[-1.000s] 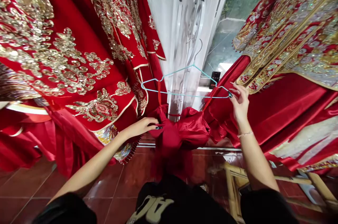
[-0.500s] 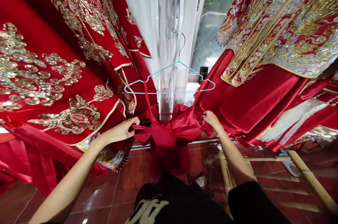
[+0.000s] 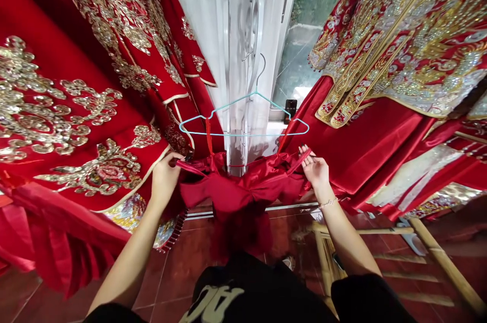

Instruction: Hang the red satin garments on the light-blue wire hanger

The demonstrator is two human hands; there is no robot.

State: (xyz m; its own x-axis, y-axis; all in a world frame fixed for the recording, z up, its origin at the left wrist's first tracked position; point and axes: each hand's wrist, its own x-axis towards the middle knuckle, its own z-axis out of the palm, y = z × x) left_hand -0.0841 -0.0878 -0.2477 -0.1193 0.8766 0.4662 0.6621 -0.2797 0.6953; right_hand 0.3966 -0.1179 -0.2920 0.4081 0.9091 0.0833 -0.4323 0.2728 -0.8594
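Note:
A plain red satin garment [image 3: 243,193] hangs by thin straps from a light blue wire hanger [image 3: 243,120] hooked in front of a white curtain. My left hand [image 3: 164,177] is closed on the garment's left edge, pulling it up and outward. My right hand [image 3: 315,168] pinches a red strap at the garment's right edge, just below the hanger's right end. The cloth is stretched between both hands.
Red robes with gold embroidery [image 3: 83,110] hang close on the left, and more embroidered robes [image 3: 399,59] on the right. A white curtain [image 3: 243,34] and window are behind. A bamboo frame [image 3: 437,247] stands lower right on the red tiled floor [image 3: 178,267].
My right hand came down from the hanger's right end to the garment, then both hands lifted its edges and spread the cloth wider.

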